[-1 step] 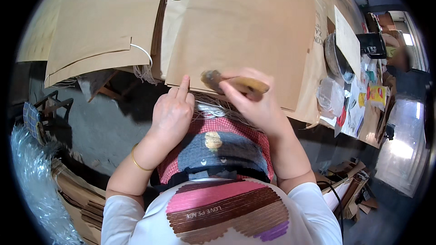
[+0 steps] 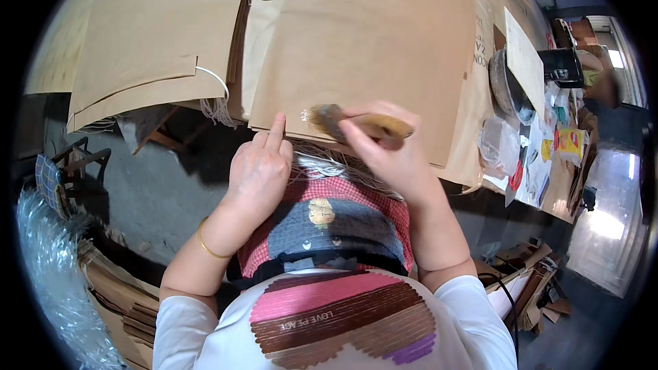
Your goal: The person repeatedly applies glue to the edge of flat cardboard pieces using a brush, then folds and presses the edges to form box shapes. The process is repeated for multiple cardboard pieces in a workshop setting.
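Note:
My right hand (image 2: 389, 147) is closed around the wooden handle of a paintbrush (image 2: 370, 125). Its bristles (image 2: 321, 118) touch the near edge of a large brown kraft paper sheet (image 2: 363, 41), and a small shiny wet mark shows on the paper just left of them. My left hand (image 2: 262, 168) rests at the near left corner of that sheet, index finger stretched out on the paper and the other fingers bent; its thumb is hidden. Thin pale cords (image 2: 329, 161) hang below the sheet's edge, between my hands.
More brown paper with a white cord handle (image 2: 214, 77) lies to the left. At right stand a round basin (image 2: 506, 89) with a pale board (image 2: 524, 62) leaning over it, a plastic bag (image 2: 498, 144) and a yellow packet (image 2: 569, 145). Stacked cardboard (image 2: 120, 294) lies at lower left.
My right hand has moved the brush slightly to the right, uncovering a shiny wet mark on the paper. My left hand has hardly moved.

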The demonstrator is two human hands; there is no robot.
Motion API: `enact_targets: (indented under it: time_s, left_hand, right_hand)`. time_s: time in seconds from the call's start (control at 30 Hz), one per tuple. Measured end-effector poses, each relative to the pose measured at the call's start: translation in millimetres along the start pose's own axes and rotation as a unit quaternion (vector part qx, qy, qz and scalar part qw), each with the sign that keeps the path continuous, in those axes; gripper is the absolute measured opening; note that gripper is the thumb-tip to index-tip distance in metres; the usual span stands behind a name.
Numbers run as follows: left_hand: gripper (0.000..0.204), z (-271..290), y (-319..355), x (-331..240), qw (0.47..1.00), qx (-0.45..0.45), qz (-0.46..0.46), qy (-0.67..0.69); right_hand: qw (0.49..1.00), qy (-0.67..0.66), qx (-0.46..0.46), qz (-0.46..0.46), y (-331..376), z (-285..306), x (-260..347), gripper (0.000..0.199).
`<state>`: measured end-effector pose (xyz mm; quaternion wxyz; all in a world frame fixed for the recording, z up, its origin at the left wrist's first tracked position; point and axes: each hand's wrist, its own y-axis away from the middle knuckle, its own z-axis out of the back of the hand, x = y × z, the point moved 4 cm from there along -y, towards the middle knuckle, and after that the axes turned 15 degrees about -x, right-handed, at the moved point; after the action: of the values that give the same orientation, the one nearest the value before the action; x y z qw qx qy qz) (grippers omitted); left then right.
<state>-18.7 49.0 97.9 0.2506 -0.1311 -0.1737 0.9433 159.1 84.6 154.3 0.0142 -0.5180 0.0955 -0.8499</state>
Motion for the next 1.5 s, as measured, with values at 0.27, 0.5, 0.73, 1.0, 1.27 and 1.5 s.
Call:
enact_targets:
  time_s: [0.27, 0.5, 0.73, 1.0, 1.27, 1.5]
  left_hand:
    - [0.009, 0, 0, 0, 1.000, -0.002, 0.016, 0.011]
    - [0.004, 3, -7, -6, 0.997, 0.053, 0.050, 0.003]
    - [0.007, 7, -9, -11, 0.995, 0.057, 0.075, 0.019]
    - [0.008, 71, -8, -39, 0.851, 0.061, 0.248, 0.458]
    - [0.011, 127, -35, -38, 0.889, -0.077, 0.184, 0.412]
    - [0.006, 93, -52, 5, 0.958, -0.093, 0.117, 0.244]
  right_hand:
    - [0.974, 0.182, -0.126, -0.057, 18, 106, -49, 0.014]
    - [0.920, 0.372, -0.122, 0.022, 11, 116, -48, 0.017]
    - [0.904, -0.119, -0.407, -0.062, 38, 242, -86, 0.023]
    - [0.836, 0.439, -0.302, 0.132, 82, 242, -114, 0.035]
    - [0.963, -0.210, 0.167, 0.026, 121, 75, -52, 0.015]
    - [0.996, -0.001, -0.038, -0.082, 69, 180, -60, 0.016]
